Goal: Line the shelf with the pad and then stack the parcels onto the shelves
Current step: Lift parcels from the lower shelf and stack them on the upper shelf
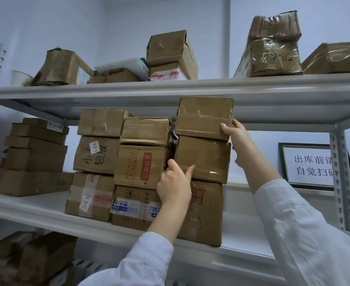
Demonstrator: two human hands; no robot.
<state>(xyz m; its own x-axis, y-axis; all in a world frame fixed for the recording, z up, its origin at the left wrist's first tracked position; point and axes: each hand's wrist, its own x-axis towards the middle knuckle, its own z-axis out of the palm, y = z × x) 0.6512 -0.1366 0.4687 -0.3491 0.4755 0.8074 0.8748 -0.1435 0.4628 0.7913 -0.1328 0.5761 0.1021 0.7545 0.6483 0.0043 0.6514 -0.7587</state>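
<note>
Firstly, right hand [235, 134]: it grips the top parcel [204, 117] at the lower right corner. The thumb lies flat on the front face, and the other fingers go round the right side, where they are hidden.
Left hand [175, 182]: it is raised to the lower left corner of the middle parcel [202, 159]. The thumb stands at the left edge and the index finger presses on the front face, so it seems to pinch this corner. The other fingers are curled.
Sleeves [149, 259]: both arms wear white sleeves and reach upward from below.
Top parcel: brown cardboard with clear tape. It sits on the middle parcel, and its upper edge stands in front of the rail of the upper shelf [128, 89].
Middle parcel: it rests on the bottom parcel [203, 211], and the three make one column.
Bottom parcel: it stands on the middle shelf [36, 205], close to the front edge, and has red printing on the front.
Red-label box [142, 166]: it is just beside the column on the left, in the middle of another column of three.
Further left: one more column, its middle box with handwritten characters [96, 155], then a pile of flat boxes [36, 155].
Upper shelf: it carries more taped parcels [170, 50], some crushed, and a paper cup [21, 78] at the far left.
Framed sign [312, 166]: it leans at the back on the right, behind the perforated post [340, 182], and shows black characters on white.
</note>
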